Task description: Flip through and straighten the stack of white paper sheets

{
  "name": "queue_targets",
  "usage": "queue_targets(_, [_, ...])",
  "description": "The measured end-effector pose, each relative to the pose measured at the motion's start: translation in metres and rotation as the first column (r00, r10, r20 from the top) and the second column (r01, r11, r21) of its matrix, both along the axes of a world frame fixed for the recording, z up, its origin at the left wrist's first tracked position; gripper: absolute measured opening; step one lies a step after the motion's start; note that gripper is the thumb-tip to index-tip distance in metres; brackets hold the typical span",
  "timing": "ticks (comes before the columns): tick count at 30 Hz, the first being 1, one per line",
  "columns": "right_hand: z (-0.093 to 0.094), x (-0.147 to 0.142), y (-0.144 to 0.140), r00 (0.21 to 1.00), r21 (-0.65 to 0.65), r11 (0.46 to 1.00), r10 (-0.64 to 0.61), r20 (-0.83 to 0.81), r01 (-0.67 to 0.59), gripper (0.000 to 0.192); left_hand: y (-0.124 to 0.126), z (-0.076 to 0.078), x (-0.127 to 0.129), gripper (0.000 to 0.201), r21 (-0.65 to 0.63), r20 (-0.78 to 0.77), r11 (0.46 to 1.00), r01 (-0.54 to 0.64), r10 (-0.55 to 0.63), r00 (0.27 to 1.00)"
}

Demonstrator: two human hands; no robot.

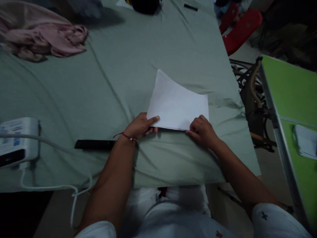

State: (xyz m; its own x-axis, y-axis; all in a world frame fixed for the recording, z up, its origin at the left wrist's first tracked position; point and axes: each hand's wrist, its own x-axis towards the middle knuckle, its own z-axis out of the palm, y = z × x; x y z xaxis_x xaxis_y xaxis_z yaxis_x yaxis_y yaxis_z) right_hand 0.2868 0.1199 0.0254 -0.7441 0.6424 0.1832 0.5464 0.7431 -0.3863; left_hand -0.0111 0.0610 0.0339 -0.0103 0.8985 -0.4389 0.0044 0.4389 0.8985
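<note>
- Right now, both hands down on the near edge of the paper (178,102), lying folded on the green sheet (123,66) near the middle of the bed.
- Left hand (140,127) pinching the near left corner, thumb laid flat on top, fingers tucked under.
- Right hand (201,130) curled, fingertips pressed onto the near right corner; cannot tell whether anything sits under the palm.
- Far left corner of the paper lifting off the sheet — likely to spring open if pressure at the near edge lets go.
- Soft, wrinkled bedding underneath: risk of a crooked or weak crease, with no hard backing to press against.
- Uneven push from one hand could skew the layers, edges no longer matched.
- Black remote (95,144) just left of the left wrist, touching or nearly so; a sideways elbow move might nudge it.
- White cable (49,142) trailing from the white box (18,140) at the near left edge — snagging possible with a wide arm sweep.
- Pink cloth (44,39) far left, well apart, no trouble there.
</note>
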Motion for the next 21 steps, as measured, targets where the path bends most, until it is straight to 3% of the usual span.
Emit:
queue_targets(4, [0.004,-0.012,-0.003,0.997,-0.016,0.997,0.072,0.033,-0.071,0.024,0.0,0.006,0.002,0.039,-0.048,0.007,0.999,0.009,-0.009,1.0])
queue_targets(8, [0.005,-0.021,-0.001,0.999,0.008,1.0,0.014,0.037,-0.014,0.022,-0.001,0.008,0.003,0.033,-0.061,0.007,0.998,0.001,-0.001,1.0])
queue_targets(13, [0.004,-0.033,-0.004,0.994,-0.013,0.994,0.106,0.032,-0.106,0.021,-0.001,0.007,0.002,0.034,-0.06,0.001,0.998,0.0,0.0,1.0])
queue_targets(17, [-0.001,-0.036,-0.007,1.0,-0.021,1.0,0.016,-0.012,-0.017,0.02,-0.001,0.008,0.002,0.037,-0.033,-0.008,0.998,0.044,-0.045,0.999])
queue_targets(19, [-0.004,-0.03,-0.006,0.994,-0.037,0.999,0.008,-0.11,-0.012,0.019,-0.002,0.007,0.003,0.037,-0.028,-0.002,0.999,0.027,-0.027,1.0])
queue_targets(21, [-0.006,-0.017,-0.002,0.968,-0.038,0.997,-0.077,-0.24,0.07,0.018,-0.001,0.006,0.003,0.034,-0.032,0.012,0.999,-0.018,0.019,1.0])
